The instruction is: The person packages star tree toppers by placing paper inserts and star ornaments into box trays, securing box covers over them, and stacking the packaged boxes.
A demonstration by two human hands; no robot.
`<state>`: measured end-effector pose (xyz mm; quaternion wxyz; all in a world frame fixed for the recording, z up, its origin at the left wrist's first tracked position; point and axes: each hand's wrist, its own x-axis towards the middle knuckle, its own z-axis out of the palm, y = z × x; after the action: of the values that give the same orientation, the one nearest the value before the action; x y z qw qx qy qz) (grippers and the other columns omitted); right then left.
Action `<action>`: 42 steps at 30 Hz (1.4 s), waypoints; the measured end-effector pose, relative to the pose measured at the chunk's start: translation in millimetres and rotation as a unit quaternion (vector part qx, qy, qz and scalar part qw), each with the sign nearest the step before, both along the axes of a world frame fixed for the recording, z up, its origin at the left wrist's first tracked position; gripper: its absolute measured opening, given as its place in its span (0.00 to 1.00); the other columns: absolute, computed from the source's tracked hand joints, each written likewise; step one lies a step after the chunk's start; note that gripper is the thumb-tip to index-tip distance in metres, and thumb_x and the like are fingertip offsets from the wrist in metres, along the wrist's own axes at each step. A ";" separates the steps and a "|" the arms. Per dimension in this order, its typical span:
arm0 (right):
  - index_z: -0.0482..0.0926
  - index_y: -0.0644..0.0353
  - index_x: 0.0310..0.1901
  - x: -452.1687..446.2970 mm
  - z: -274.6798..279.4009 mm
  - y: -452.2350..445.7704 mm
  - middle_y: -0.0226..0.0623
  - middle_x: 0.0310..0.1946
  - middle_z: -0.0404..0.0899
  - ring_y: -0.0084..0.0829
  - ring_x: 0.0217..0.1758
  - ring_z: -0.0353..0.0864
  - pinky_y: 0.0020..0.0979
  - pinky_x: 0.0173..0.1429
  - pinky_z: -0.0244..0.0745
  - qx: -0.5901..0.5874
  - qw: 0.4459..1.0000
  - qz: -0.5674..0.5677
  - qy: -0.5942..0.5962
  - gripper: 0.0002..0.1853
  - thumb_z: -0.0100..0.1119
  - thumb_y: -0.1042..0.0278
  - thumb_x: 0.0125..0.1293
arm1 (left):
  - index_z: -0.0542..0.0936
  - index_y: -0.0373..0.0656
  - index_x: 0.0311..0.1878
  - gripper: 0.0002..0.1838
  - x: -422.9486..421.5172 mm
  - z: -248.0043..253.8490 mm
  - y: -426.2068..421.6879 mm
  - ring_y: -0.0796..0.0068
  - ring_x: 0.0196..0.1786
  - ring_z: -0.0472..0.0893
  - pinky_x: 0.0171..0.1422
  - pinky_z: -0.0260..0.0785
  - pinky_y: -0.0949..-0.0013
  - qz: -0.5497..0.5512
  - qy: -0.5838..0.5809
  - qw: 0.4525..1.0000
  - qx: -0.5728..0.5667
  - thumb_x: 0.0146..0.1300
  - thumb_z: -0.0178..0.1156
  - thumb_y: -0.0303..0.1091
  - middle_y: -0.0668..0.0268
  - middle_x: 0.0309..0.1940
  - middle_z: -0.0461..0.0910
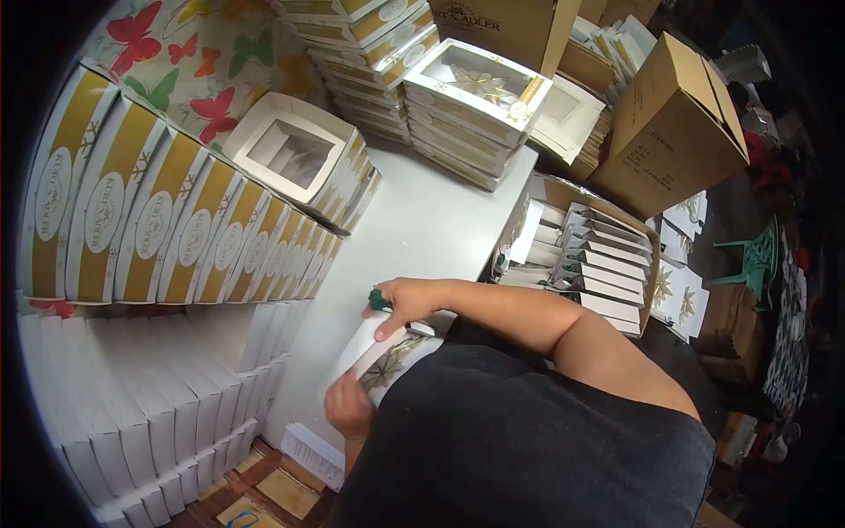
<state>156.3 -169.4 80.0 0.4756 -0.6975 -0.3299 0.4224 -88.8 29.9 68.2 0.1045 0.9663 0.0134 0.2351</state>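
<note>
Black cloth shirt (537, 431) fills the foreground; beyond, at the white tabletop (414, 211), the right hand (407, 304) pinches a white cardboard box (358, 344) around a gold star-shaped ornament (384, 368); the left hand (349, 407) grips its near end, presumably bracing it.

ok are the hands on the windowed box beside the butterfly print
No, the left hand and right hand are on white packaging with a gold star, apart from that windowed box.

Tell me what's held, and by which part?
A white package with a gold star: right hand at its upper end, left hand at its lower end.
</note>
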 end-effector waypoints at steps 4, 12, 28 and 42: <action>0.88 0.59 0.55 -5.4 -4.1 -9.0 0.39 0.51 0.82 0.33 0.53 0.79 0.30 0.62 0.75 0.103 0.988 -0.009 -0.117 0.24 0.79 0.57 0.61 | 0.87 0.44 0.52 0.12 -1.6 26.3 0.9 0.52 0.47 0.86 0.55 0.79 0.58 -0.029 0.039 0.998 -0.050 0.67 0.65 0.27 0.59 0.48 0.87; 0.86 0.58 0.57 -18.2 -26.5 -19.9 0.41 0.52 0.80 0.37 0.53 0.80 0.32 0.64 0.76 0.072 0.995 -0.033 -0.055 0.26 0.78 0.53 0.62 | 0.87 0.41 0.51 0.12 -0.6 24.4 -3.4 0.50 0.51 0.87 0.57 0.80 0.58 -0.061 0.119 0.986 -0.101 0.67 0.65 0.28 0.57 0.51 0.88; 0.76 0.67 0.63 -42.9 -123.0 -18.9 0.52 0.55 0.81 0.44 0.58 0.80 0.39 0.66 0.74 -0.094 0.987 -0.130 -0.010 0.30 0.57 0.45 0.77 | 0.86 0.45 0.48 0.11 90.6 -93.1 -13.1 0.49 0.44 0.82 0.52 0.76 0.54 0.099 0.263 0.959 -0.046 0.71 0.59 0.38 0.58 0.43 0.84; 0.84 0.63 0.52 -59.0 -91.6 -43.5 0.44 0.50 0.82 0.36 0.52 0.78 0.34 0.59 0.75 -0.064 0.902 -0.304 0.299 0.30 0.65 0.38 0.70 | 0.81 0.45 0.53 0.16 120.5 -76.2 -92.3 0.49 0.50 0.80 0.57 0.74 0.55 -0.037 0.214 0.973 -0.074 0.62 0.63 0.35 0.56 0.46 0.82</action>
<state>97.3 -212.9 -11.6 0.6118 -0.6335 0.0841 0.4661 31.6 -62.4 -7.9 0.1788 0.9836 0.0175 0.0172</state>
